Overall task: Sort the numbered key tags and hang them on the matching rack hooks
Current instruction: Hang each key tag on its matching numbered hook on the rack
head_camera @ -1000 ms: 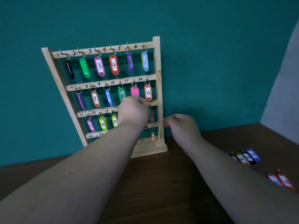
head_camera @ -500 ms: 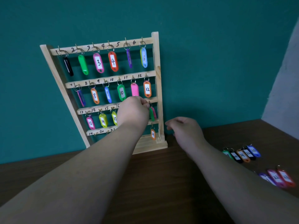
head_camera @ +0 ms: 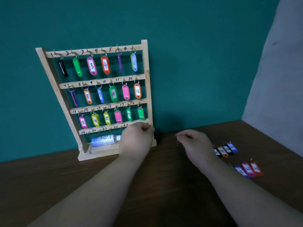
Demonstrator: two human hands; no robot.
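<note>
The key tags (head_camera: 227, 149), lower right, look light and stiff; pinch their rings. Your right hand (head_camera: 195, 143) hangs loosely curled; left hand (head_camera: 136, 141) unclear.

A single wide-angle view, from the person's head; it faces forward and tilts down, towards the back edge of the dark worktop (head_camera: 172, 194) where this meets the teal wall (head_camera: 205, 63); the wooden key rack (head_camera: 98, 51) stands left of centre and close enough for its handwritten numbers to be read; the wide lens makes its posts lean; both forearms enter from the bottom edge, with the left hand (head_camera: 136, 140) at the rack's lowest bar and the right hand (head_camera: 195, 143) just beside it; loose key tags (head_camera: 226, 149) lie towards the right edge of the worktop, blurred; a pale grey wall (head_camera: 278, 71) closes the right side.
</note>
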